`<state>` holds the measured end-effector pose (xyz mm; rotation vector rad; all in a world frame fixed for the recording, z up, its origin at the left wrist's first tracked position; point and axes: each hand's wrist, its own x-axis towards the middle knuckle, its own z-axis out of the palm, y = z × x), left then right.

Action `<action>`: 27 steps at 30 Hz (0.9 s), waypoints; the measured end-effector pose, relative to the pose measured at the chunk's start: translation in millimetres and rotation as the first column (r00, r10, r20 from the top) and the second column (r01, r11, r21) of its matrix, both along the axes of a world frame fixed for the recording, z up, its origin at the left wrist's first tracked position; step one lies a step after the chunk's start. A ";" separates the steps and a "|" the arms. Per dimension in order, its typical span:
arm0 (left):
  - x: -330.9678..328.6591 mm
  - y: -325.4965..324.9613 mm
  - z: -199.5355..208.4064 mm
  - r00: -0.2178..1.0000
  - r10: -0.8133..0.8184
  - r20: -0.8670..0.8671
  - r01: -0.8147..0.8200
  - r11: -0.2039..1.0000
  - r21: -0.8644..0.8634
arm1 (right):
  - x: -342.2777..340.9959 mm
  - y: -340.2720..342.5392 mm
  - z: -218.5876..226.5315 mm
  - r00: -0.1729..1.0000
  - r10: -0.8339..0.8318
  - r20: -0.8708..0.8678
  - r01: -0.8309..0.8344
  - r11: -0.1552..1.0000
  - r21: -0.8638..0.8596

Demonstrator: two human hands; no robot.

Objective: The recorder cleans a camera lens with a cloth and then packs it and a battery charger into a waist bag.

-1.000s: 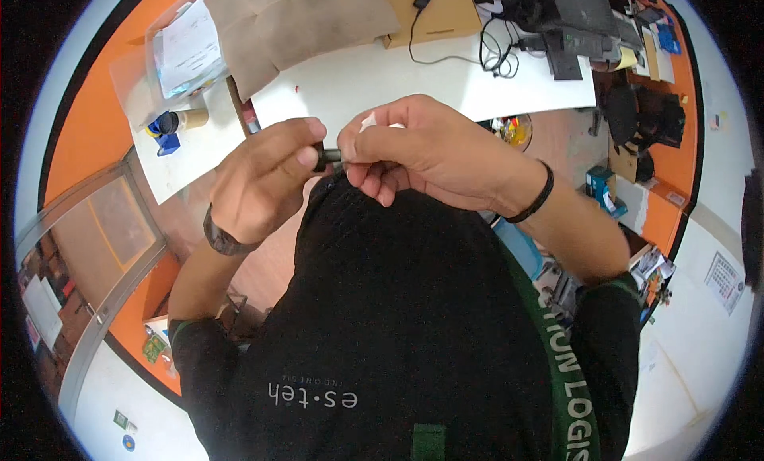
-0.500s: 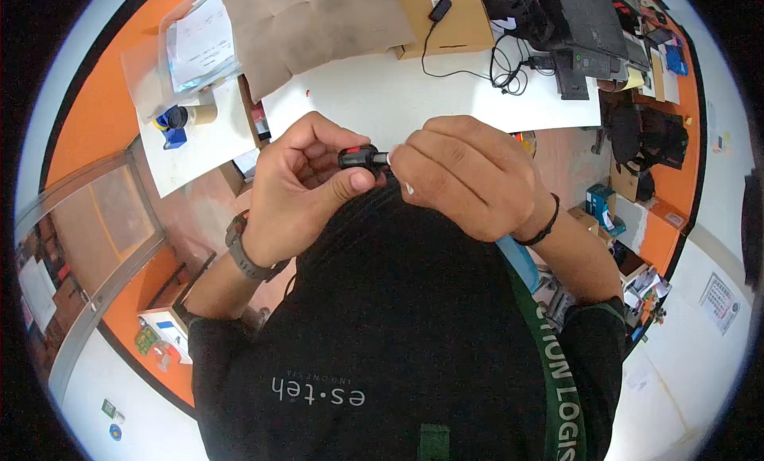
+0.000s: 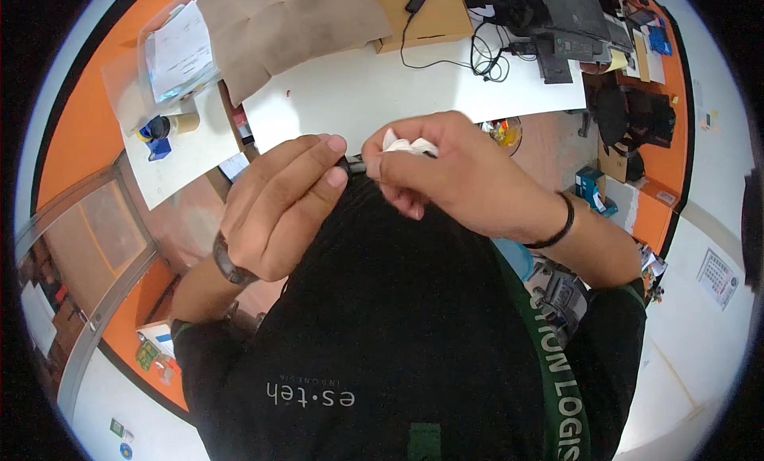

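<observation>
Your left hand [image 3: 278, 198] is closed down to a pinch, fingers bunched over thumb, on a small black piece [image 3: 344, 165] that is mostly hidden behind the fingertips. Your right hand [image 3: 446, 162] is loosely curled, with a crumpled white wad [image 3: 406, 146] showing between index finger and thumb; its fingertips meet the short metal shaft [image 3: 357, 166] that sticks out of the black piece. Whether they grip that shaft or only rest against it, you cannot tell from this view. The visible shaft runs roughly left to right, bridging your hands in front of your chest: the black end belongs to your left, the metal end to your right, and neither hand is clearly nearer. Beyond your fingers stretches the white table [image 3: 342, 103], with a brown padded sheet [image 3: 294, 27] at its far left, a cardboard box [image 3: 438, 19] beside that, and a thin black cable [image 3: 430, 64] trailing rightward.
</observation>
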<state>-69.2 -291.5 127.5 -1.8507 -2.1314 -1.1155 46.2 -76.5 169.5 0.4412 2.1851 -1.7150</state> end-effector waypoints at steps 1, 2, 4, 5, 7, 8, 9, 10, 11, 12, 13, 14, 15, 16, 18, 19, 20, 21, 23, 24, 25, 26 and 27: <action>-5.5 1.0 -3.6 0.995 -0.060 -0.083 0.070 0.990 0.119 | 0.1 0.6 -3.3 0.983 -0.062 0.175 0.120 0.933 -0.340; -12.1 0.4 -1.9 0.995 -0.060 -0.084 0.070 0.989 0.131 | 0.2 2.0 -3.6 0.934 -0.058 0.352 0.276 0.742 -0.611; -28.5 -0.5 12.0 0.972 -0.173 -0.160 0.200 0.965 0.171 | -3.4 2.6 13.4 0.958 -0.092 0.273 0.237 0.790 -0.566; -33.2 0.8 18.8 0.972 -0.161 -0.173 0.192 0.965 0.179 | -4.5 0.9 21.7 0.975 -0.116 0.191 0.201 0.827 -0.526; -42.7 4.9 31.8 0.981 -0.174 0.084 0.173 0.985 0.022 | 5.1 -1.2 37.1 0.982 -0.162 0.094 0.187 0.860 -0.475; -32.8 15.7 29.0 0.910 -0.165 0.380 0.083 0.971 0.223 | 10.4 -1.8 43.0 0.965 -0.175 -0.195 0.149 0.979 -0.142; -21.5 25.2 21.6 0.746 -0.217 0.629 -0.058 0.921 0.386 | 12.1 -0.2 45.2 0.883 -0.083 -0.463 0.198 0.959 0.204; -15.8 22.8 19.8 0.532 -0.230 0.815 -0.076 0.946 0.316 | 14.5 6.4 37.2 0.777 0.025 -0.629 0.253 0.902 0.349; -9.8 17.6 21.9 0.274 -0.208 0.939 -0.080 0.968 0.238 | 15.4 7.5 37.7 0.729 0.119 -0.674 0.289 0.840 0.460; -11.6 19.8 26.1 0.157 -0.214 0.964 0.025 0.977 0.212 | 11.8 10.3 28.5 0.644 0.184 -0.743 0.291 0.839 0.460; -3.6 21.8 23.3 0.129 -0.251 0.959 0.037 0.968 0.248 | 11.7 10.4 18.9 0.561 0.235 -0.794 0.303 0.834 0.461; 0.7 22.2 26.8 0.132 -0.190 0.973 0.063 0.981 0.183 | 12.0 11.0 15.4 0.558 0.232 -0.797 0.311 0.831 0.461; 2.5 24.2 29.3 0.133 -0.125 0.983 0.090 0.989 0.114 | 12.5 11.6 12.4 0.537 0.311 -0.784 0.308 0.793 0.525; 5.2 26.0 29.9 0.123 -0.117 0.985 0.100 0.989 0.105 | 16.6 8.3 8.3 0.525 0.379 -0.762 0.301 0.754 0.583; 7.3 30.9 30.4 0.501 -0.078 0.862 -0.044 0.992 0.116 | 19.8 1.2 14.4 0.684 0.219 -0.696 0.293 0.791 0.537; 6.5 26.7 33.8 0.492 -0.057 0.869 -0.046 0.995 0.091 | 21.6 -5.3 22.0 0.799 0.075 -0.597 0.280 0.832 0.480; -2.7 26.9 29.9 0.791 -0.110 0.601 0.027 0.989 0.146 | 19.6 -6.0 20.7 0.862 -0.128 -0.490 0.258 0.944 0.207; -10.9 23.3 26.7 0.959 -0.160 0.234 0.121 0.978 0.173 | 20.4 -6.5 18.1 0.864 -0.141 -0.483 0.266 0.943 0.201; -35.0 14.7 20.0 0.933 -0.349 0.088 0.338 0.934 0.118 | 19.2 1.2 14.6 0.945 -0.144 0.295 0.312 0.675 -0.669; -37.3 12.8 24.2 0.905 -0.408 -0.117 0.421 0.899 0.124 | 21.3 -6.5 10.9 0.918 -0.100 0.384 0.365 0.591 -0.719; -42.1 12.7 28.4 0.838 -0.439 -0.324 0.495 0.861 0.114 | 26.2 -4.1 6.5 0.919 -0.111 0.377 0.366 0.596 -0.715; -51.6 10.2 34.2 0.789 -0.423 -0.445 0.524 0.842 0.128 | 32.0 -2.4 2.0 0.896 -0.195 0.400 0.440 0.516 -0.735; -51.8 -0.6 46.6 0.846 -0.255 -0.468 0.345 0.931 0.117 | 38.9 0.8 -5.1 0.864 -0.274 0.423 0.504 0.428 -0.751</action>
